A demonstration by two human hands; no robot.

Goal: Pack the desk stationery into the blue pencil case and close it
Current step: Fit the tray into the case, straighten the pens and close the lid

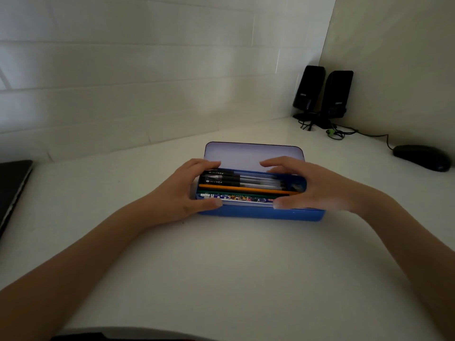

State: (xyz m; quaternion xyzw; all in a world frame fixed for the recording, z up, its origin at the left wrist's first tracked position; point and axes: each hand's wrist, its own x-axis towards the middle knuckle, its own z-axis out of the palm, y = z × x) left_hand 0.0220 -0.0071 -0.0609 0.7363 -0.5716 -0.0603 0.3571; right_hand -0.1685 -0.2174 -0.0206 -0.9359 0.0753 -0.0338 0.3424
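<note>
The blue pencil case lies open in the middle of the white desk, its lid standing up at the back. Inside lie several black-capped pens, an orange pencil, a green pencil and a patterned item along the front wall. My left hand clasps the case's left end, thumb on the front rim, fingers over the pens. My right hand holds the right end, thumb on the front rim, fingers spread above the back edge.
Two black speakers with cables stand in the far right corner. A black mouse lies at the right. A dark laptop sits at the left edge. A white tiled wall rises behind the desk.
</note>
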